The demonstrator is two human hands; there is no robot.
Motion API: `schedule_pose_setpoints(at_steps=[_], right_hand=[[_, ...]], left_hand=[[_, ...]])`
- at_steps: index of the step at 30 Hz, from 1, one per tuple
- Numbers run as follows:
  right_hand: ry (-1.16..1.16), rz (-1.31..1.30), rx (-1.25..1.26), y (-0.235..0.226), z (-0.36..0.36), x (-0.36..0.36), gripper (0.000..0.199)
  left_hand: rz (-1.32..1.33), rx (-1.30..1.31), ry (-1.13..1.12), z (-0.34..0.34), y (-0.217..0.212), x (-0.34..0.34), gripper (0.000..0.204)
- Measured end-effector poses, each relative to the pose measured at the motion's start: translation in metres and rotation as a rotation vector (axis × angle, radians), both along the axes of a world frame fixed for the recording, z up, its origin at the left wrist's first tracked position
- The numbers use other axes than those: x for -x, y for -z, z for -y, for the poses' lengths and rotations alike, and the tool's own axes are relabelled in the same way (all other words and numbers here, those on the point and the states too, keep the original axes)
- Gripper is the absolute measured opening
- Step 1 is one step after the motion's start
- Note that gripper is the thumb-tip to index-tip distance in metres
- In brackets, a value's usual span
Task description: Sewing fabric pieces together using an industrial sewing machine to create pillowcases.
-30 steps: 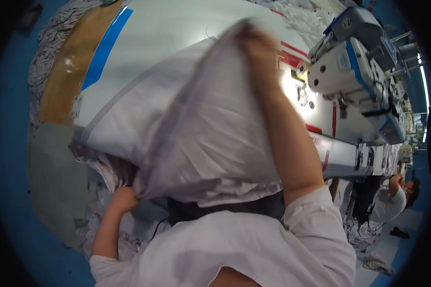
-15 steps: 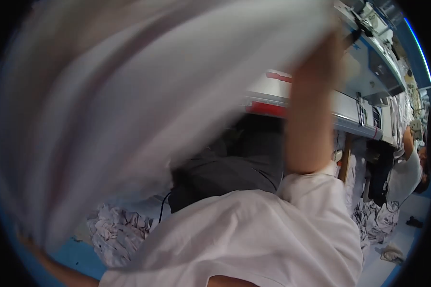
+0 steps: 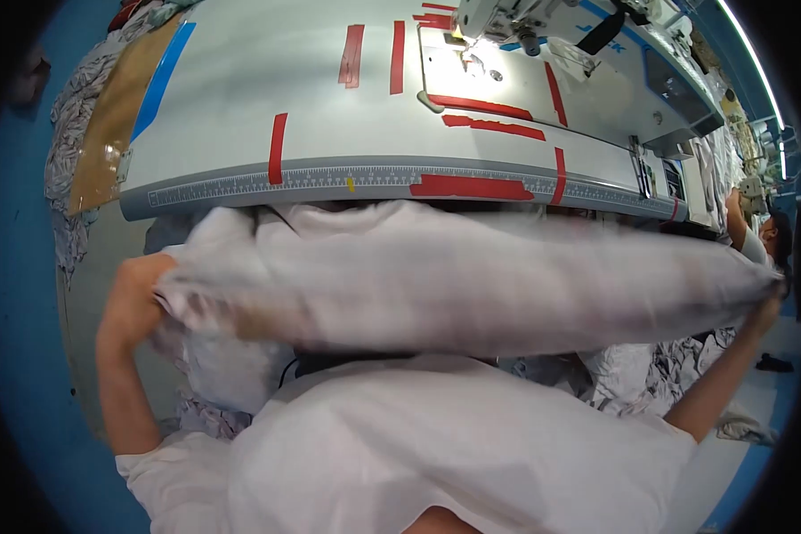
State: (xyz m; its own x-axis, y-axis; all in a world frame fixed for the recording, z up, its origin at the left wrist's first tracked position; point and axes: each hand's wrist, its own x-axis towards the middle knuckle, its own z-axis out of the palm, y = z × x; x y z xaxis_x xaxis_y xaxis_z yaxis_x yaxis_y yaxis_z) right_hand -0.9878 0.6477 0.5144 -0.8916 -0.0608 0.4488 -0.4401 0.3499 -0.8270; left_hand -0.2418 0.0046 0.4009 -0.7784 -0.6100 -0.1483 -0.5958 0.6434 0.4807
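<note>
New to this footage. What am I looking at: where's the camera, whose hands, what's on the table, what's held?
There is no robot here: these are one person's bare hands. The camera sits on the person's head and looks down through a fisheye lens, so straight edges bend and the person's own white shirt fills the bottom. Picture left is their left.

The left hand and right hand grip opposite ends of a pale cloth, stretched across in front of the torso and partly motion-blurred.

Beyond it is a white table with red tape, a ruler strip along its front edge, and a lit sewing machine at the right.
</note>
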Motion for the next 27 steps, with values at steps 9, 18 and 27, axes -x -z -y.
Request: schedule_pose_setpoints(at_steps=[9,18,27], right_hand=[[0.197,0.187,-0.055,0.139,0.028,-0.010,0.043],[0.275,0.085,-0.497,0.192,0.024,0.010,0.045],[0.383,0.091,-0.701,0.210,0.022,0.035,0.050]], left_hand=[[0.252,-0.233,-0.131,-0.003,-0.002,-0.071,0.014],[0.085,-0.200,-0.235,-0.012,0.147,-0.045,0.040],[-0.070,0.117,-0.002,-0.023,0.172,-0.004,0.051]])
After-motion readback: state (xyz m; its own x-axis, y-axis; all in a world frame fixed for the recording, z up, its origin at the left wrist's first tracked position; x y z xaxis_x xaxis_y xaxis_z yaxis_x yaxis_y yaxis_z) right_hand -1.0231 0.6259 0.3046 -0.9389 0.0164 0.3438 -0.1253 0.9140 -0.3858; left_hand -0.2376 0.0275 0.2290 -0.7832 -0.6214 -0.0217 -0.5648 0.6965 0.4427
